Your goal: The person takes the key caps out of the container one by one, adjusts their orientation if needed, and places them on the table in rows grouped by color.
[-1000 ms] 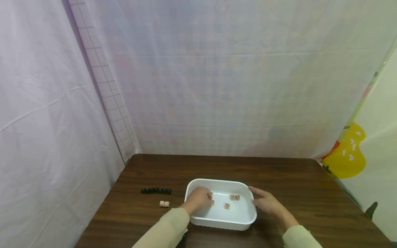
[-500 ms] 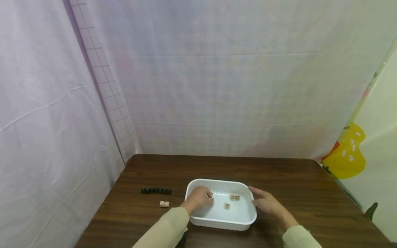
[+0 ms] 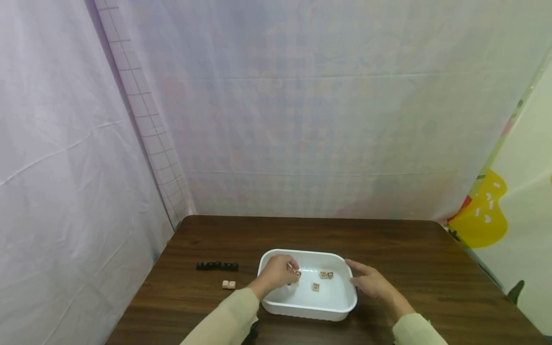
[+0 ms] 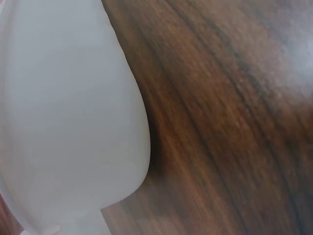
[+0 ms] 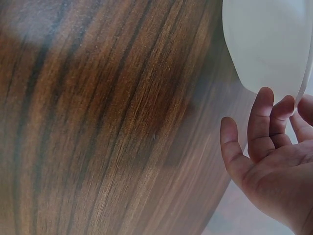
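A dark wood-grain worktop (image 3: 388,249) is covered in part by one white tray (image 3: 308,314), set near the middle. The tray is judged light, fairly stiff and smooth enough to slide when nudged; it is best taken by its rim at opposite ends. At its right end the rim is touched by the right hand (image 3: 373,282), whose fingers are loosely bent and spread; whether any weight is borne there cannot be told. The left hand (image 3: 278,271) is reached over the tray's left side, its fingers narrowed, and a small cream block (image 3: 297,274) appears to be pinched at the fingertips, inside the tray.

Such blocks are judged very light, hard and not fragile, though easily lost from the fingers; they are best gripped across two opposite side faces.

By count, one tray and two hands are seen. On the left of the worktop one row of black blocks (image 3: 217,265) is laid out, about six, the joins being too fine to be sure. Nearer, two pale blocks (image 3: 229,284) are set side by side. Inside the tray, right of the left hand, three marked blocks are counted: a far pair (image 3: 326,275) and a nearer single block (image 3: 316,287). How many are gathered at the left fingertips cannot be told.
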Action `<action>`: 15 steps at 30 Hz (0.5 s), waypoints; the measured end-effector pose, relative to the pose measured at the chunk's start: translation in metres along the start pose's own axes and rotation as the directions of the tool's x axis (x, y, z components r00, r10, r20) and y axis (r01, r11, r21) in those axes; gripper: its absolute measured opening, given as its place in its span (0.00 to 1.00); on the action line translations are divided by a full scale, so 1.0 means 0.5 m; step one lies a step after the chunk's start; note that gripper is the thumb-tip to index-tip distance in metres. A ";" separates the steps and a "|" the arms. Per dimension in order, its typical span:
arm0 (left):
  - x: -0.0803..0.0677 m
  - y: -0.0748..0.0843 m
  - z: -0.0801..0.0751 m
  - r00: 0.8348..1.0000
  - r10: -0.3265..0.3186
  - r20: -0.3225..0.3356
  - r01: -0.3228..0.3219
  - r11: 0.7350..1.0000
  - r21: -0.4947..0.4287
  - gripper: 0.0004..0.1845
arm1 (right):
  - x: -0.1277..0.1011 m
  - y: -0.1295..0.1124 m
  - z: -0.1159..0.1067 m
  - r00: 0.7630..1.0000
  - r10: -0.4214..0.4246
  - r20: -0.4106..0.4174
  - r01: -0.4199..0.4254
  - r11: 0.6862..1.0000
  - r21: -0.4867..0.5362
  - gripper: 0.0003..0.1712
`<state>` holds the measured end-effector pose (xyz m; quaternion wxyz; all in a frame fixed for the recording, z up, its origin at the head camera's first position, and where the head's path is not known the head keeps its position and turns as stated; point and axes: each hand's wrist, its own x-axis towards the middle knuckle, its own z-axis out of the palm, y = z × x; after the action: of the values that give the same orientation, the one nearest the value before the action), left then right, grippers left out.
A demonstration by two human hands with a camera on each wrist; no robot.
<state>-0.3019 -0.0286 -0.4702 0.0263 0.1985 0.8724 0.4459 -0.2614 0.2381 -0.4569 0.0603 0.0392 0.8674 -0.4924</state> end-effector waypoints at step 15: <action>-0.028 0.001 -0.027 0.993 0.110 -0.037 -0.111 0.993 -0.033 0.09 | 0.000 0.006 0.003 0.999 -0.014 -0.033 0.015 1.000 0.024 0.33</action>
<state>-0.2920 -0.0438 -0.4633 -0.0101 0.2383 0.8523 0.4654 -0.2609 0.2383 -0.4603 0.0421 0.0418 0.8626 -0.5024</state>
